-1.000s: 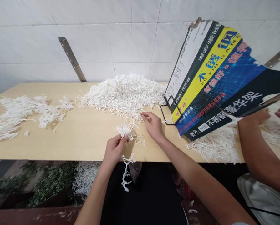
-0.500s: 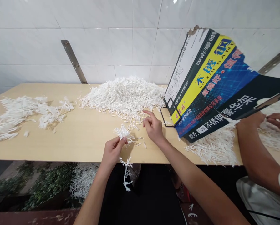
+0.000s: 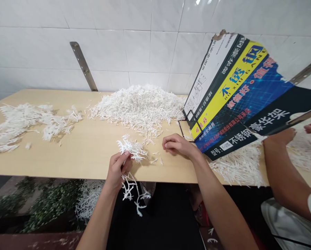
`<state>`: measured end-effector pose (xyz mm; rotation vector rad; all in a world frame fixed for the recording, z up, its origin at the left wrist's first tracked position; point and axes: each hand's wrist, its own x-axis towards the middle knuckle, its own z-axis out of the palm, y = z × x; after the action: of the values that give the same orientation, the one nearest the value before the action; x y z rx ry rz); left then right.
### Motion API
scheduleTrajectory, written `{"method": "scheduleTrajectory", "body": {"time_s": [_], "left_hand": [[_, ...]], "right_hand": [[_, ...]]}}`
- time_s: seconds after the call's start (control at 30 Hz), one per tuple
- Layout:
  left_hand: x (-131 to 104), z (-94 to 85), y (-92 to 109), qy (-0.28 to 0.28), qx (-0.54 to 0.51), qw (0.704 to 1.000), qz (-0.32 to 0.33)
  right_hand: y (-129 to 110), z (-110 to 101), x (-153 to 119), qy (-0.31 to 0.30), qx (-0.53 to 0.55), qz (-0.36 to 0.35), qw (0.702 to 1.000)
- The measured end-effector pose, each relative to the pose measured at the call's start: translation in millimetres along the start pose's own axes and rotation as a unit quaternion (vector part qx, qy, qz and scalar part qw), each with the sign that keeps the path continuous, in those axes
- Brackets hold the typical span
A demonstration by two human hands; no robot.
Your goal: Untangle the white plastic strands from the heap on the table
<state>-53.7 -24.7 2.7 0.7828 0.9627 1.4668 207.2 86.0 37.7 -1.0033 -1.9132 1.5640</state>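
My left hand (image 3: 119, 167) grips a bunch of white branching sprigs (image 3: 132, 147) between thumb and fingers, at the front part of the table. Thin forked strands (image 3: 137, 194) dangle beneath that hand, past the table's edge. My right hand (image 3: 177, 144) is to the right of the bunch, apart from it, low over the tabletop. Its fingers are curled in, and whatever they may hold is hidden. A few loose short white pieces (image 3: 156, 159) lie between my hands. Behind them rises a large heap of small white pieces (image 3: 142, 104).
Branching white sprigs (image 3: 53, 125) lie spread at the table's left. A printed cardboard panel (image 3: 238, 93) stands slanted at right, by a black wire frame (image 3: 182, 130). Beyond it are more white pieces (image 3: 238, 166) and another person's arm (image 3: 285, 170). A metal bracket (image 3: 83, 66) is on the wall.
My right hand has drawn back from the heap's front edge toward me, its fingers curling in. My left hand has shifted slightly left with the sprigs, and more dangling strands show.
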Motion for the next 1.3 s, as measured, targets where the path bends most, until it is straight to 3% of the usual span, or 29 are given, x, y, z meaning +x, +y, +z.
{"method": "scheduleTrajectory", "body": {"time_s": [0.13,0.23,0.27,0.33,0.43,0.5,0.57,0.67,0.77,0.83,0.87,0.93,1.03,1.07,1.1,1.13,1.2,1.3], "left_hand": [[0.3,-1.0,4.7,0.015,-0.058,0.998,0.004],[-0.8,-5.9,8.3,0.022,-0.144,0.989,0.002],[-1.3,-8.4,9.4,0.023,-0.167,0.986,-0.002],[-1.9,-12.9,11.0,0.029,-0.195,0.98,-0.005],[-0.6,-14.6,11.2,0.031,-0.199,0.98,-0.005],[1.4,-11.5,10.1,0.023,-0.19,0.981,-0.014],[3.3,-6.8,8.4,0.014,-0.175,0.984,-0.022],[5.1,-1.9,6.1,0.009,-0.151,0.988,-0.016],[5.5,-1.9,5.2,0.02,-0.151,0.988,-0.001],[5.8,-2.8,5.8,0.034,-0.156,0.987,0.007],[5.9,-3.0,6.3,0.042,-0.155,0.987,0.009],[6.4,-2.6,6.9,0.052,-0.147,0.988,0.013],[7.0,-0.3,4.6,0.06,-0.098,0.993,0.022],[7.2,0.8,2.5,0.064,-0.068,0.995,0.026],[7.4,1.9,0.0,0.067,-0.027,0.997,0.029],[7.6,3.1,-2.8,0.069,0.024,0.997,0.031],[8.2,5.6,-8.6,0.069,0.138,0.987,0.037],[9.8,9.7,-14.4,0.065,0.268,0.96,0.055]], "right_hand": [[-2.2,16.0,8.6,0.1,0.017,-0.136,0.986],[-1.1,23.8,12.4,0.09,0.05,-0.143,0.984],[-1.2,24.5,11.8,0.05,0.064,-0.119,0.99],[-2.8,24.0,8.4,-0.096,0.096,-0.046,0.99],[-8.0,23.4,3.5,-0.339,0.125,0.069,0.93],[-11.0,25.6,4.3,-0.418,0.129,0.104,0.893],[-11.9,28.8,9.7,-0.435,0.137,0.103,0.884],[-9.7,31.5,24.2,-0.349,0.161,0.028,0.923],[-8.4,32.1,39.4,-0.136,0.118,-0.104,0.978],[-10.3,34.6,47.3,-0.01,0.068,-0.16,0.985],[-11.9,37.2,50.5,0.024,0.055,-0.169,0.984],[-15.2,45.3,56.0,0.006,0.068,-0.141,0.988],[-16.7,59.9,63.8,-0.165,0.12,-0.039,0.978],[-15.7,63.7,66.4,-0.196,0.123,-0.023,0.973],[-13.8,66.3,68.7,-0.189,0.114,-0.026,0.975],[-11.5,67.6,70.5,-0.147,0.092,-0.05,0.984],[-6.2,66.6,71.3,0.005,0.028,-0.12,0.992],[-2.5,62.4,63.7,0.208,-0.058,-0.187,0.958]]}}
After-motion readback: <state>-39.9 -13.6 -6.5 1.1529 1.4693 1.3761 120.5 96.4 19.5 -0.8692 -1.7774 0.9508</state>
